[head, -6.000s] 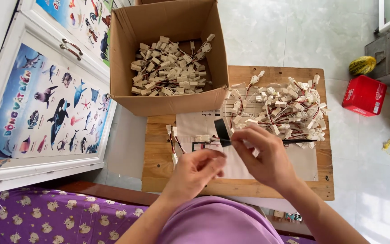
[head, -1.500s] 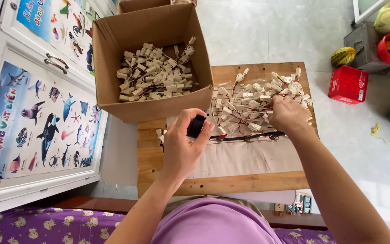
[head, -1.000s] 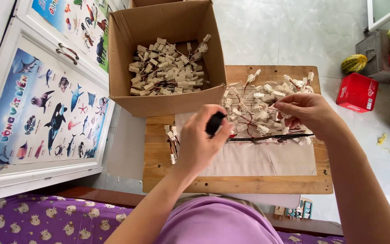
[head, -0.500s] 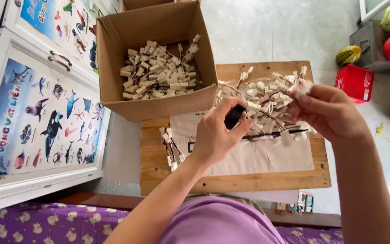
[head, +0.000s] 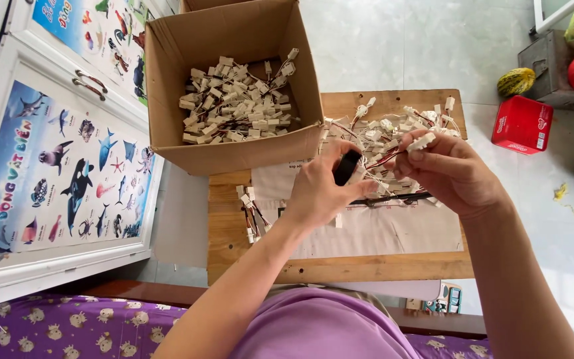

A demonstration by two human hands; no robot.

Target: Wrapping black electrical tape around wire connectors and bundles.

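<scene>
A poster [head: 54, 166] of sea animals covers the cabinet door at far left. Beside it an open box [head: 234, 86] holds a heap of white connectors on thin wires, and a few more lie at the near left of the wooden tabletop [head: 393, 269]. Over a sheet of paper [head: 393, 229], the left hand [head: 320, 193] has its grip clamped on a small black tool [head: 347, 167], the tool's long axis slanting up and to the right. Just right of it, the right hand [head: 450, 169] pinches a white connector [head: 421, 141] at the fingertips, its red and dark wires [head: 383, 159] running down and left toward the tool. The connector thus lies up and right of the left hand, and the right hand is the nearer. A loose pile [head: 393, 126] of connectors sits behind both hands; a red can [head: 521, 125] stands on the floor at right. Half a second ago, the hands were a little farther apart; the connector now sits closer to the tool.
</scene>
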